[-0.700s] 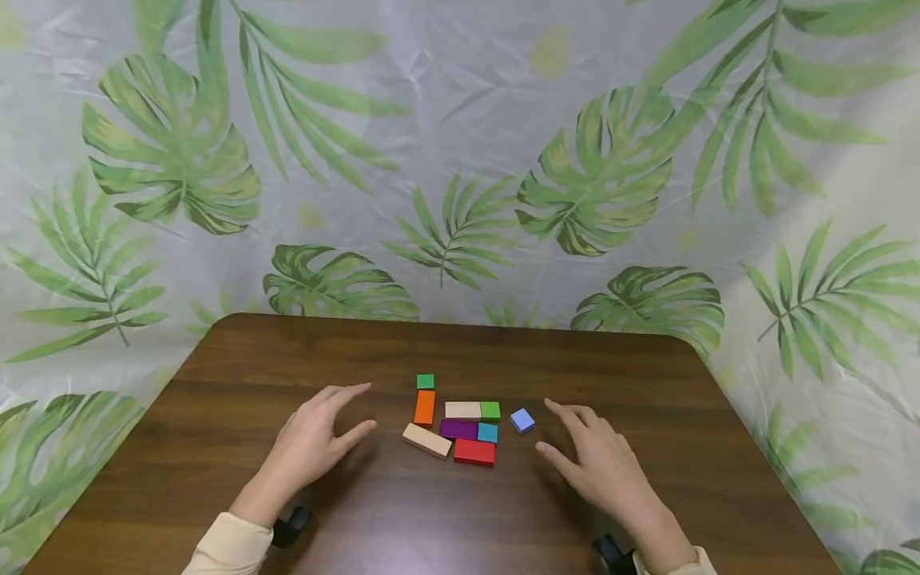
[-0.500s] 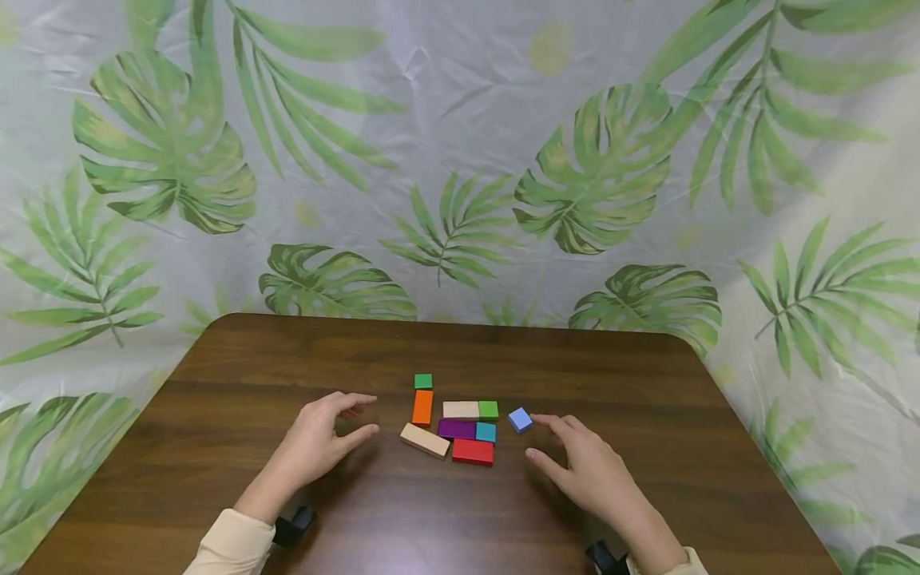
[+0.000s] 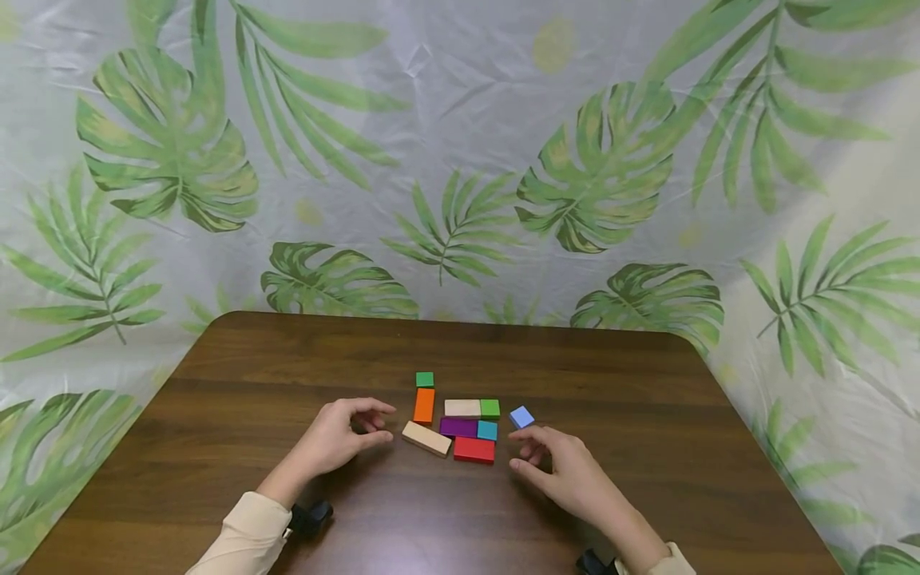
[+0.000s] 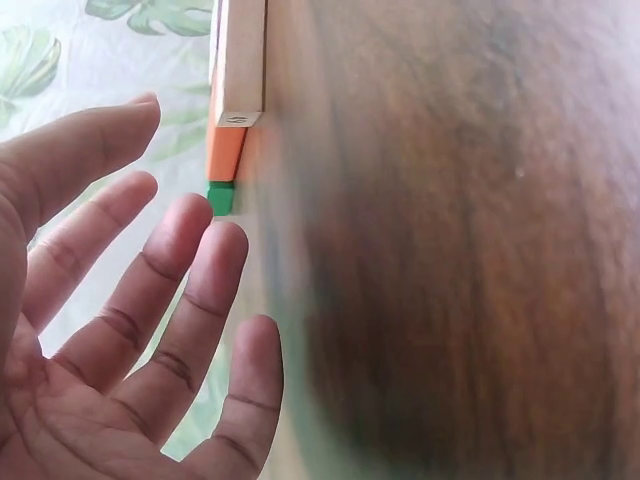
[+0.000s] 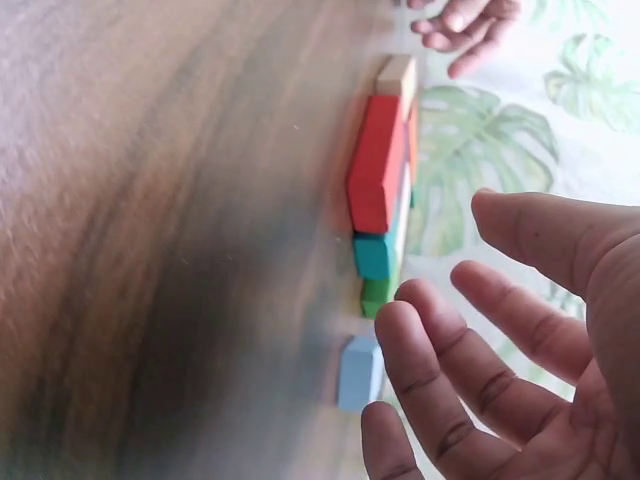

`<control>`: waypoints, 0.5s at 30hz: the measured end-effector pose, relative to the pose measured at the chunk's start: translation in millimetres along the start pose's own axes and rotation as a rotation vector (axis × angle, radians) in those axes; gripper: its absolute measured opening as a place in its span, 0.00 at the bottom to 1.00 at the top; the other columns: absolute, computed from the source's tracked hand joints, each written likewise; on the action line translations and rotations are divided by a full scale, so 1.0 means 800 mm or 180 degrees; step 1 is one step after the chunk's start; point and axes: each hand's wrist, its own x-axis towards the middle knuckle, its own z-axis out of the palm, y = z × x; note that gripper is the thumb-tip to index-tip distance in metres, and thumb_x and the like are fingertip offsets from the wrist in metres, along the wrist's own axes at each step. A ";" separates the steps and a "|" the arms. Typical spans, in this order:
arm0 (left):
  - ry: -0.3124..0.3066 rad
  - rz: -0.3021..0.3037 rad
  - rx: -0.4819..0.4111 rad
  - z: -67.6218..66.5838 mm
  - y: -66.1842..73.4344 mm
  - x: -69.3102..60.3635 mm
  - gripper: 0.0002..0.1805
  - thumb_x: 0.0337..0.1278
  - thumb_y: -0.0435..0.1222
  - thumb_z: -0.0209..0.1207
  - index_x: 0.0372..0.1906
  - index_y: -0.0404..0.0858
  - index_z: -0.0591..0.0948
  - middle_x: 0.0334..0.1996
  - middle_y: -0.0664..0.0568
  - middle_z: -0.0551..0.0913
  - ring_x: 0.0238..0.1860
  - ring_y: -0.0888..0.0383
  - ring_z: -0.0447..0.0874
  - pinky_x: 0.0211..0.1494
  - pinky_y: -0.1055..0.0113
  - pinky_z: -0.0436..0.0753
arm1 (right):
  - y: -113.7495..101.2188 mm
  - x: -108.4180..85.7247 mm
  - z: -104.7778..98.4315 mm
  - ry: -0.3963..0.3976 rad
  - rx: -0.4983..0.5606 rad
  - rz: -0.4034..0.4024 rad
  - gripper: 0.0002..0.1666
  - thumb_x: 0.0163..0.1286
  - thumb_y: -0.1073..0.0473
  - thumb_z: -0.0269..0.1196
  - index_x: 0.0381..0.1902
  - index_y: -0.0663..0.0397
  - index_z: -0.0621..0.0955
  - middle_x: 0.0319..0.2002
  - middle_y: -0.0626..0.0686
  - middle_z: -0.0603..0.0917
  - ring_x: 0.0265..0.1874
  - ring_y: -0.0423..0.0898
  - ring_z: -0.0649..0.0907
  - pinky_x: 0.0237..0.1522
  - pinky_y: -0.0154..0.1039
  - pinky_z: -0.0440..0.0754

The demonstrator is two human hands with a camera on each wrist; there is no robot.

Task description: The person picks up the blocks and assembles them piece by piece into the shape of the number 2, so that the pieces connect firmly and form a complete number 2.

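Just beyond the right hand's (image 3: 566,469) fingers (image 3: 530,434) lies a blue block (image 3: 521,417).

Blue block (image 3: 521,417), red block (image 3: 474,450), green-leaf-patterned cloth (image 3: 460,120)

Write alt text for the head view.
A person's empty left grip and right grip flank nine mixed-colour rectangular wooden-looking blocks on a dark wooden table, the blue block nearest the right grip. Pale leafy backdrop behind.
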 end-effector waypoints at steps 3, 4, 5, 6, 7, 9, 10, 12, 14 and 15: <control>-0.0037 0.0035 -0.0060 0.003 -0.003 0.004 0.17 0.59 0.37 0.77 0.53 0.40 0.91 0.36 0.54 0.89 0.35 0.65 0.84 0.39 0.71 0.81 | 0.001 0.002 0.004 -0.0061 0.0108 -0.0022 0.19 0.73 0.53 0.73 0.56 0.56 0.87 0.38 0.43 0.88 0.36 0.32 0.84 0.41 0.34 0.85; -0.0051 0.0052 -0.0080 0.004 -0.004 0.005 0.17 0.59 0.37 0.77 0.52 0.40 0.91 0.36 0.54 0.89 0.35 0.65 0.84 0.38 0.71 0.81 | 0.001 0.002 0.005 -0.0083 0.0143 -0.0012 0.18 0.73 0.53 0.73 0.56 0.55 0.87 0.38 0.42 0.88 0.36 0.32 0.83 0.40 0.34 0.84; -0.0060 0.0049 -0.0092 0.005 -0.005 0.006 0.17 0.58 0.37 0.78 0.52 0.40 0.91 0.35 0.55 0.88 0.34 0.65 0.84 0.38 0.72 0.81 | 0.001 0.003 0.006 -0.0106 0.0176 -0.0001 0.18 0.73 0.53 0.73 0.56 0.55 0.87 0.37 0.42 0.87 0.36 0.32 0.83 0.40 0.33 0.84; -0.0070 0.0048 -0.0108 0.006 -0.005 0.007 0.17 0.58 0.37 0.78 0.52 0.41 0.91 0.35 0.56 0.88 0.34 0.66 0.84 0.38 0.72 0.81 | 0.002 0.003 0.008 -0.0134 0.0207 0.0012 0.18 0.73 0.53 0.73 0.56 0.55 0.87 0.37 0.42 0.87 0.35 0.32 0.83 0.40 0.33 0.83; -0.0082 0.0043 -0.0120 0.007 -0.006 0.008 0.17 0.57 0.38 0.78 0.52 0.41 0.91 0.34 0.56 0.88 0.34 0.66 0.83 0.38 0.72 0.80 | 0.002 0.003 0.009 -0.0163 0.0236 0.0023 0.17 0.74 0.53 0.72 0.56 0.54 0.87 0.36 0.42 0.87 0.35 0.32 0.83 0.39 0.32 0.83; -0.0109 0.0030 -0.0147 0.009 -0.007 0.010 0.17 0.57 0.37 0.78 0.52 0.41 0.91 0.34 0.56 0.87 0.33 0.66 0.83 0.38 0.72 0.80 | 0.003 0.004 0.011 -0.0217 0.0302 0.0038 0.17 0.74 0.54 0.72 0.55 0.54 0.87 0.36 0.42 0.87 0.34 0.32 0.83 0.38 0.32 0.82; -0.0122 0.0016 -0.0154 0.009 -0.008 0.011 0.17 0.57 0.37 0.78 0.52 0.41 0.91 0.34 0.57 0.87 0.33 0.66 0.82 0.38 0.72 0.80 | 0.004 0.005 0.013 -0.0240 0.0322 0.0037 0.16 0.74 0.54 0.72 0.55 0.54 0.87 0.35 0.43 0.86 0.34 0.32 0.83 0.38 0.32 0.82; -0.0146 -0.0009 -0.0167 0.011 -0.008 0.012 0.17 0.57 0.36 0.78 0.51 0.41 0.91 0.33 0.56 0.86 0.32 0.66 0.82 0.37 0.72 0.79 | 0.005 0.006 0.015 -0.0274 0.0355 0.0026 0.16 0.73 0.54 0.73 0.55 0.54 0.87 0.35 0.43 0.86 0.33 0.32 0.82 0.38 0.32 0.82; -0.0168 -0.0016 -0.0164 0.012 -0.008 0.014 0.16 0.57 0.36 0.78 0.51 0.41 0.91 0.33 0.56 0.86 0.32 0.66 0.81 0.37 0.72 0.79 | 0.007 0.008 0.018 -0.0298 0.0371 0.0012 0.16 0.73 0.55 0.73 0.54 0.55 0.87 0.35 0.43 0.86 0.33 0.32 0.82 0.39 0.33 0.83; -0.0184 -0.0018 -0.0165 0.013 -0.009 0.015 0.16 0.57 0.36 0.78 0.51 0.41 0.91 0.32 0.57 0.86 0.32 0.65 0.81 0.37 0.72 0.79 | 0.008 0.009 0.019 -0.0304 0.0370 0.0011 0.15 0.73 0.55 0.73 0.53 0.55 0.87 0.35 0.44 0.86 0.33 0.32 0.82 0.39 0.33 0.83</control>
